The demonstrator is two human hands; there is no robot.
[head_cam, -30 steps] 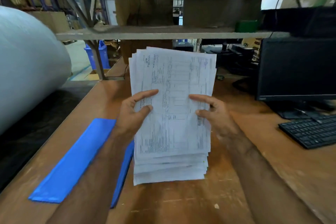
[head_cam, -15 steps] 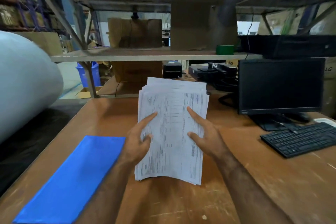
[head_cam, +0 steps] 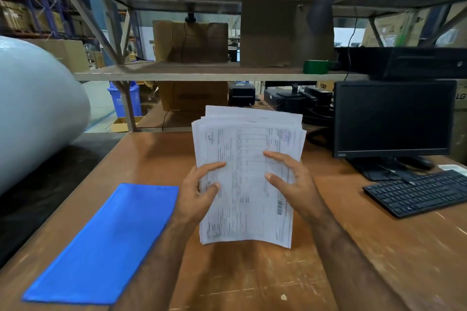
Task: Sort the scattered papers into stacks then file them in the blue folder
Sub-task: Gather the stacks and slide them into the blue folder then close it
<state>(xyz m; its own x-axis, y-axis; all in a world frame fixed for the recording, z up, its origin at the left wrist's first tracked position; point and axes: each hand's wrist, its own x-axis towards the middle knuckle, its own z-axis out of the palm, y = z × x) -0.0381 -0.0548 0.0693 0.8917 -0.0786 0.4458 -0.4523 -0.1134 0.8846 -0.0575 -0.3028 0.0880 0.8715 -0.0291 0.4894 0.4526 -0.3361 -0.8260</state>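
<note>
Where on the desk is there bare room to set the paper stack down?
Bare wood lies on the desk between the blue folder and the far edge, and between the right hand and the keyboard. The paper stack, held in both hands, left hand included, fills the middle. The right rear is crowded by the monitor.

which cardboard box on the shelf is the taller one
The right cardboard box: it reaches up to the shelf above, while the left cardboard box stops short.
</note>
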